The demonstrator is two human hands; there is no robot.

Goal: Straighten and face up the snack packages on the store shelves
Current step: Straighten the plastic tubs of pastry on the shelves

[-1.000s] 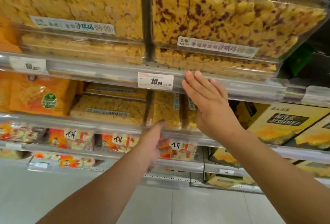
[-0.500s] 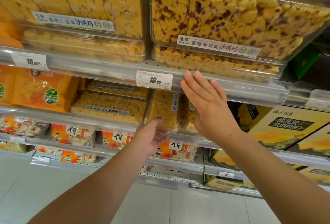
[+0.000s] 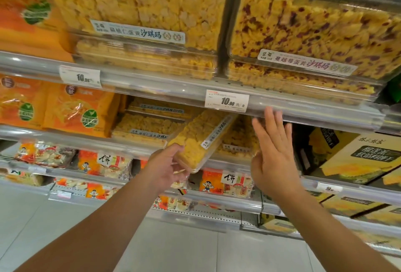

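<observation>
Item: clear snack tray (image 3: 200,139), yellow puffed bars, label strip along one long side; currently tilting out over the front lip of the middle shelf (image 3: 138,144), leaning diagonally with its lower corner off the edge. The left hand (image 3: 168,167) is gripping that lower corner, fingers curling beneath and thumb on top. The right hand (image 3: 272,154) is holding nothing, fingers straight and together, palm standing just beside the neighbouring tray (image 3: 236,139) under the upper shelf rail (image 3: 303,109). Step in hand, by judgement: pulling a misaligned tray free for re-facing. The next move is calling for turning it level, label forward, and sliding it back beside the flat stacked trays (image 3: 147,124). Against the earlier frame: the tray was standing upright inside the shelf; it is now leaning outward, with the left hand closing on it.
</observation>
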